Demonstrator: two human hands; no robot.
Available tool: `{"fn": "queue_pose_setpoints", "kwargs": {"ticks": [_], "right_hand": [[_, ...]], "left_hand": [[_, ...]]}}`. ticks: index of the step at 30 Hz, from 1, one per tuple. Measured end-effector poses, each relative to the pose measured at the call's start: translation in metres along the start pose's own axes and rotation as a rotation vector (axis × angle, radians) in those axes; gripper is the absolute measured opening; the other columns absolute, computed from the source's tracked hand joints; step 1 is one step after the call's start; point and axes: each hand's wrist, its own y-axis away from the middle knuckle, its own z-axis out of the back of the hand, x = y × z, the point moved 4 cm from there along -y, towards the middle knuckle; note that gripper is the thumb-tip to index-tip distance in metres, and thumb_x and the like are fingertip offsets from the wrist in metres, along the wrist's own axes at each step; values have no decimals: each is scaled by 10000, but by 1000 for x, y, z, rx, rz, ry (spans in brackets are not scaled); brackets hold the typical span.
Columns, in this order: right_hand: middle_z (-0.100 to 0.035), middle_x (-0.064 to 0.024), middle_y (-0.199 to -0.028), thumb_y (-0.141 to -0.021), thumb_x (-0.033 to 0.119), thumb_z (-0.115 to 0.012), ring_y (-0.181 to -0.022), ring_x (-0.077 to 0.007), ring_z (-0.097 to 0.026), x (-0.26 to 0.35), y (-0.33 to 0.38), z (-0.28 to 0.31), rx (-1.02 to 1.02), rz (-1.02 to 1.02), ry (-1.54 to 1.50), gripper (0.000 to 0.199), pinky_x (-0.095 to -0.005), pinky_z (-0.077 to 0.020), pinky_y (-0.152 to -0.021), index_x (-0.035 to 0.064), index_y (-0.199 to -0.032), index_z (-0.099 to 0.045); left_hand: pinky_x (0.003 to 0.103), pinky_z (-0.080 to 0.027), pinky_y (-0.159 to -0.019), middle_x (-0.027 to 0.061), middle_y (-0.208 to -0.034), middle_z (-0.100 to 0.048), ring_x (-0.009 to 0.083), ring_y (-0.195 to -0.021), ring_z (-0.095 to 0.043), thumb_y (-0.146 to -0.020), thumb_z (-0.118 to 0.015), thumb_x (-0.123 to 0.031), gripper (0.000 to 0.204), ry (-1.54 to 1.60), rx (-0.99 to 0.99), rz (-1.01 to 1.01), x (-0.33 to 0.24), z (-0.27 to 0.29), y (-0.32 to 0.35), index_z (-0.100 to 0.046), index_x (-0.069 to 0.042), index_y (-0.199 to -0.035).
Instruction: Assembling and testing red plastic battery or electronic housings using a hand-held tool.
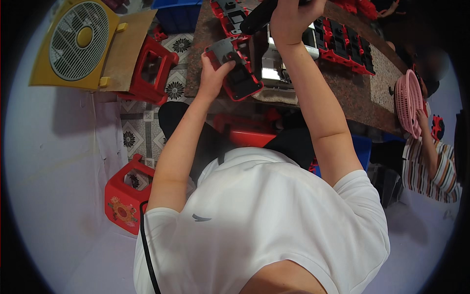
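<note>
Fastening a red and grey housing at the desk

The left hand grips the red and grey plastic housing at the near edge of the brown desk; the right hand is closed around a black power tool above it. It looks like a fastening step; the tool tip should next meet the part squarely.

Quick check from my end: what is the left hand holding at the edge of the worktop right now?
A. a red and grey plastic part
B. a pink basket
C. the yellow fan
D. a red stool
A: the left hand grips a red and grey plastic part at the edge of the brown worktop, while the right hand holds a black tool above it.
</note>
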Motion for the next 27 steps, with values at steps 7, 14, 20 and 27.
{"fn": "queue_pose_setpoints", "kwargs": {"ticks": [7,14,20,27], "right_hand": [[-517,0,-638,-942,223,-604,-536,-83,-512,-14,7,-24,-74,-172,-169,229,-236,-425,-476,65,-924,-438],[-524,-8,-683,-913,222,-648,-572,-92,-512,-23,12,-32,-6,-134,16,263,-233,-421,-527,60,-939,-443],[-495,9,-722,-898,195,-669,-596,-83,-460,-18,10,-53,127,9,91,261,-232,-376,-533,59,-957,-455],[-548,-22,-737,-877,192,-694,-589,-95,-505,-14,13,-50,201,-16,66,290,-235,-416,-535,45,-979,-465]], "left_hand": [[337,-391,-985,132,-1214,-516,219,-1138,-510,-767,-733,-185,692,-45,7,28,-3,2,-1,-309,-14,-1286],[340,-405,-987,131,-1210,-519,211,-1127,-525,-777,-725,-138,675,15,27,65,-11,-2,1,-305,-10,-1289],[341,-409,-987,123,-1208,-523,203,-1142,-525,-782,-715,-105,662,16,-4,66,-2,0,-1,-304,-25,-1295],[339,-409,-986,119,-1204,-535,204,-1117,-539,-785,-709,-111,651,-10,32,38,-3,-9,-3,-308,-20,-1290]]}}
